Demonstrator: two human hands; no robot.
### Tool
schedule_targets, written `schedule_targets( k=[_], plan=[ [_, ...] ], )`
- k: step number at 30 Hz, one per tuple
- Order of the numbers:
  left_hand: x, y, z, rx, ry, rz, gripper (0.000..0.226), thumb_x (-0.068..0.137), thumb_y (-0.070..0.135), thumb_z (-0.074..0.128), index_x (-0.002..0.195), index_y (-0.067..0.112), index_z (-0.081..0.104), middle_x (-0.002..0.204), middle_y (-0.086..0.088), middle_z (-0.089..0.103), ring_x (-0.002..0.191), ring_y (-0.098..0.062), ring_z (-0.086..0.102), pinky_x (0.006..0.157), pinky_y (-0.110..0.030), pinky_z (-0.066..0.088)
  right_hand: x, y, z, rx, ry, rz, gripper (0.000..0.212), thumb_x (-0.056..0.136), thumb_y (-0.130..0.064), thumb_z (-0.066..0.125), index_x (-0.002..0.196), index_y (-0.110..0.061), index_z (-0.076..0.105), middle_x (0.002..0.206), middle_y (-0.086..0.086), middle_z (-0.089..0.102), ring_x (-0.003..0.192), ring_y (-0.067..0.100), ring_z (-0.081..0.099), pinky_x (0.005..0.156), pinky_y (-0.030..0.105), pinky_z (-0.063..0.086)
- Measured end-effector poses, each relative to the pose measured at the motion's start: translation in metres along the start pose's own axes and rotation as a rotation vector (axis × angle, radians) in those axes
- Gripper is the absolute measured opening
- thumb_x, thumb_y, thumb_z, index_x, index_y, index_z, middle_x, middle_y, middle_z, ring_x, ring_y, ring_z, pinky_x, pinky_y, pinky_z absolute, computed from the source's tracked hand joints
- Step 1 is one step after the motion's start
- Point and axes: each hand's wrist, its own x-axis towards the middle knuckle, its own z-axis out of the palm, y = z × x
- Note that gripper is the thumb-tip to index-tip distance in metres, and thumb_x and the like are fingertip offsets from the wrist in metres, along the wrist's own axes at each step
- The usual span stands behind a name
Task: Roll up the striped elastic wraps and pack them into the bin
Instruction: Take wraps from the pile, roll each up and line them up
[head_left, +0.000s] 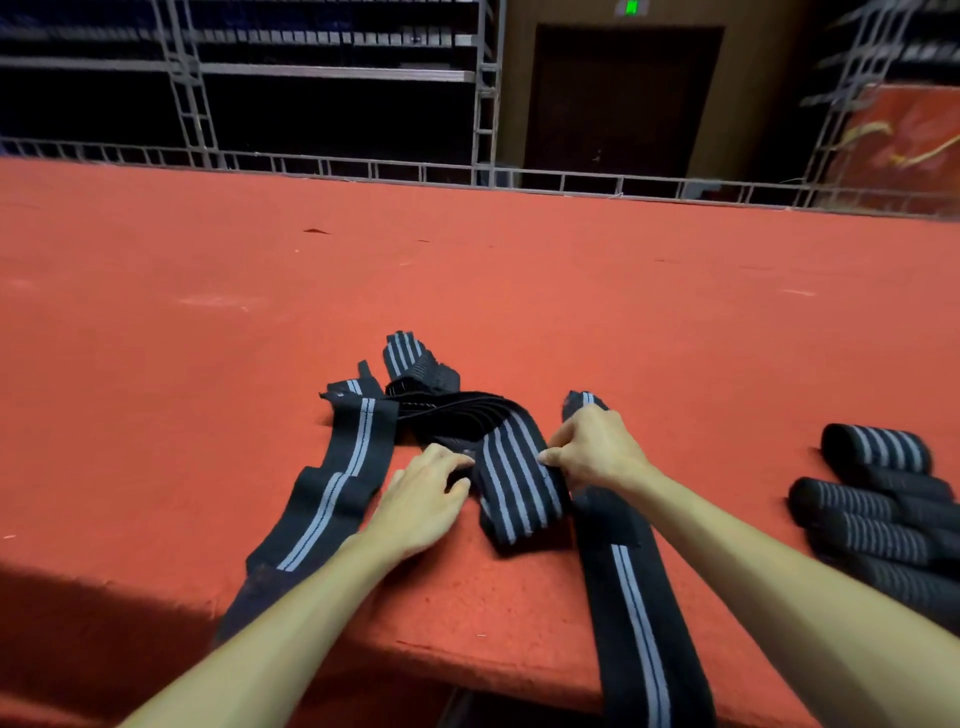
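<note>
The long wrap (634, 597), just right of the held wrap (519, 488), hangs over the counter (156, 338) edge. I judge its own weight could drag it off if nudged. The left hand (423, 499) and right hand (592, 452) pinch the held wrap's two edges, fingers curled narrow. Its far end runs into the heap (441, 400) behind, so rolling may snag or start crooked. A flat wrap (332, 483) lies left and finished rolls (878, 499) well right. No bin shows.
</note>
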Motion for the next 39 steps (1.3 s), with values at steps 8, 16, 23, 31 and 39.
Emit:
schedule_targets(
  k=[8, 16, 23, 31, 39],
  plan=[
    [0.007, 0.004, 0.026, -0.128, 0.141, -0.006, 0.027, 0.092, 0.018, 0.056, 0.119, 0.013, 0.057, 0.111, 0.005, 0.042, 0.113, -0.014, 0.045, 0.104, -0.031, 0.036, -0.008, 0.022, 0.016, 0.205, 0.025, 0.0, 0.016, 0.086, -0.025, 0.071, 0.09, -0.009, 0.068, 0.075, 0.005, 0.07, 0.057, 0.02, 0.068, 0.059, 0.034, 0.059],
    [0.013, -0.007, 0.038, -0.236, 0.244, 0.004, 0.021, 0.087, 0.018, 0.065, 0.108, 0.023, 0.064, 0.098, 0.019, 0.046, 0.1, -0.011, 0.046, 0.09, -0.025, 0.041, -0.002, 0.022, 0.032, 0.161, 0.033, -0.013, 0.035, 0.076, -0.037, 0.079, 0.099, -0.016, 0.062, 0.093, -0.003, 0.061, 0.088, 0.012, 0.059, 0.069, 0.021, 0.042],
    [0.01, -0.003, 0.039, -0.158, 0.218, -0.016, 0.022, 0.087, 0.025, 0.066, 0.106, 0.032, 0.06, 0.101, 0.019, 0.049, 0.095, -0.003, 0.04, 0.089, -0.024, 0.041, 0.0, 0.038, 0.002, 0.357, 0.118, -0.009, 0.016, 0.08, -0.015, 0.076, 0.073, -0.024, 0.065, 0.07, -0.01, 0.062, 0.068, 0.004, 0.057, 0.06, 0.013, 0.041],
    [0.003, 0.003, 0.035, -0.055, 0.165, 0.021, 0.017, 0.093, 0.034, 0.056, 0.109, 0.039, 0.059, 0.103, 0.019, 0.048, 0.102, -0.006, 0.042, 0.09, -0.027, 0.039, -0.006, 0.04, -0.003, 0.423, 0.144, 0.045, 0.015, 0.085, -0.008, 0.061, 0.073, -0.017, 0.064, 0.081, 0.003, 0.071, 0.079, 0.019, 0.065, 0.077, 0.039, 0.053],
    [0.005, 0.002, 0.037, 0.069, 0.159, 0.081, 0.022, 0.095, 0.029, 0.052, 0.111, 0.041, 0.06, 0.102, 0.015, 0.046, 0.098, -0.008, 0.039, 0.092, -0.03, 0.04, -0.021, 0.078, -0.046, 0.181, 0.178, 0.123, 0.016, 0.083, -0.007, 0.057, 0.074, -0.018, 0.064, 0.08, 0.002, 0.069, 0.082, 0.018, 0.06, 0.064, 0.027, 0.041]
  ],
)
